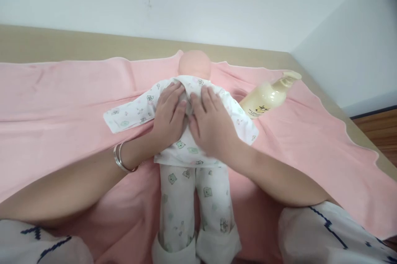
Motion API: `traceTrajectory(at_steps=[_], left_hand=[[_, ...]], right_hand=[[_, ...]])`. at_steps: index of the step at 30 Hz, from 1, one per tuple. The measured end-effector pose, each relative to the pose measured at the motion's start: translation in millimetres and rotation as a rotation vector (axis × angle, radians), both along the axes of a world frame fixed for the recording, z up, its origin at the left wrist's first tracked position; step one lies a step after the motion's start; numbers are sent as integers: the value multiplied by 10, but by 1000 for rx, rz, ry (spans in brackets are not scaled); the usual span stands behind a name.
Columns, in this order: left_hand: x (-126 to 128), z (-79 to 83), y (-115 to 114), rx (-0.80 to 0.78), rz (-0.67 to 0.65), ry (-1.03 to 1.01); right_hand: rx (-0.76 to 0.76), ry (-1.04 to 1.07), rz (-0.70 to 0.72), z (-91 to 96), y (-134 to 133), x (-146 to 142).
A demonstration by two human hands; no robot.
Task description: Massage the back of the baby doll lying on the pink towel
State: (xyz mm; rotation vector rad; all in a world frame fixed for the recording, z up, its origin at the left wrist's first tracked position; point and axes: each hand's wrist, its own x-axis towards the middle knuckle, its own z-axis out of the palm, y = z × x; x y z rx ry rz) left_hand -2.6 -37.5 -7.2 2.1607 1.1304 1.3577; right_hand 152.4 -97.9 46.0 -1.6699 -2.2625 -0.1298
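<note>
A baby doll (194,64) lies on a pink blanket, dressed in a white printed top (173,150) and matching trousers (178,198) with turned-up cuffs. Both of my hands rest on the chest of the top. My left hand (170,113) lies flat on the left half, its fingers stretched toward the collar. On the other half is my right hand (212,121), palm down with fingers spread. The two thumbs come close together at the middle, where the cloth is creased. The doll's face does not show; only a smooth rounded head is visible.
A cream pump bottle (265,96) lies tilted on the blanket, right of the doll's sleeve. The pink blanket (62,98) covers most of the wooden table (93,42). White walls (198,3) stand behind and to the right. A wood-grained surface (380,131) is at the right edge.
</note>
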Motion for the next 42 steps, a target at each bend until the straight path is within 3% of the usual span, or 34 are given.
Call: traceTrajectory(at_steps=[3,6,9,14,19,23,26,30,34,37,42], left_hand=[[-16,-11,9,-10,-16,2],[-22,-18,8,-23,-14,9],[-14,-12,9,-15,-6,15],[19,42,-29,-22,6,63],[48,167,-270,17,7,271],[61,226,-398,-59,-20,333],[68,220,-315,-182,12,307],[33,161,-75,-280,74,250],[-40,61,106,-255,77,188],[-69,-3,143,-208,68,156],[-63,-21,102,-177,37,130]], right_hand=[[118,-51,125,-71,-237,-141],[101,-18,170,-70,-244,-125],[-27,54,165,7,-70,-7],[-189,145,8,111,306,243],[-212,181,-105,69,536,426],[-202,179,-88,57,576,472],[-205,124,-84,93,464,400],[-102,-22,-151,112,93,148],[10,-23,36,69,-183,-55],[-29,43,146,37,-103,-40],[-158,169,118,17,355,244]])
